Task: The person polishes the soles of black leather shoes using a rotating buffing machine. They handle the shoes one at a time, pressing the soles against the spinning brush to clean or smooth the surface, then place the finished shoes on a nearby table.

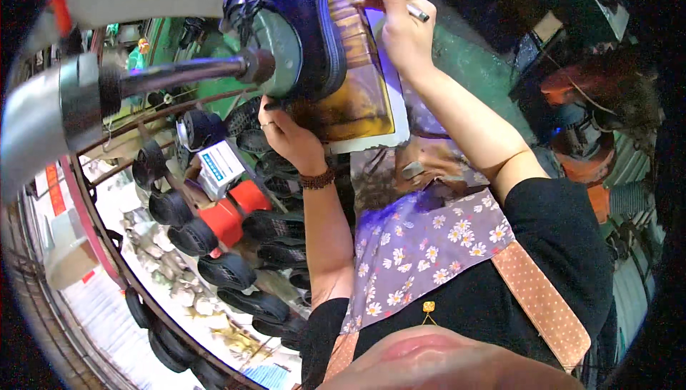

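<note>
A dark lace-up shoe (320,47) with a grey-green form inside its opening is at the top centre, under purplish light. Against its lower end is my left hand (293,138), its fingers curled round the shoe and partly hidden behind it. In my right hand (406,33) is a slim pen-like tool (416,11), pinched between the fingers. Its blue front end points at the sole edge; whether it touches I cannot tell. Beneath the shoe lies a yellow-brown stained board (368,101) with a pale rim.
A metal rod (186,76) reaches from a thick grey cylinder (50,115) across to the shoe opening. Black soles (227,270) stand in rows at the left, beside red blocks (223,220) and a white-and-blue box (220,168). Orange-red equipment (586,154) stands at the right.
</note>
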Action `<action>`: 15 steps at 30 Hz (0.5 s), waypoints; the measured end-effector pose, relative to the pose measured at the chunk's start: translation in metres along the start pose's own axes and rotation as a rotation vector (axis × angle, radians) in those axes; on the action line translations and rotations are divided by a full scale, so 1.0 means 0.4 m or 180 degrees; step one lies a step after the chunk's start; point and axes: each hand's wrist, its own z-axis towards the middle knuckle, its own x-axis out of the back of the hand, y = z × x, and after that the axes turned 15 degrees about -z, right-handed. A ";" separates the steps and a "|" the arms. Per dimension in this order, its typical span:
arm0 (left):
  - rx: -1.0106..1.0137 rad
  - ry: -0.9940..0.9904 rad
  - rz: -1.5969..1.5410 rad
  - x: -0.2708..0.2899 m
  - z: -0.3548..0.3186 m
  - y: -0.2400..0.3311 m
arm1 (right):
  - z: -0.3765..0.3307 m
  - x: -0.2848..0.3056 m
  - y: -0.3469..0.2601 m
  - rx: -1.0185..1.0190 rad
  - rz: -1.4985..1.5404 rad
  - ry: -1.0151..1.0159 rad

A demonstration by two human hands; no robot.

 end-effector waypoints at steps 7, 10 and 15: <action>-0.0735 0.0296 0.0876 0.033 0.010 -0.008 | -0.014 -0.014 0.004 0.0258 -0.0043 0.0058; -0.1491 -0.0030 0.1868 0.076 0.013 -0.034 | -0.030 -0.017 0.009 0.0282 -0.0045 -0.0005; 0.0241 0.0160 0.0155 0.087 0.016 0.000 | -0.036 -0.022 0.021 0.0556 -0.0254 -0.0074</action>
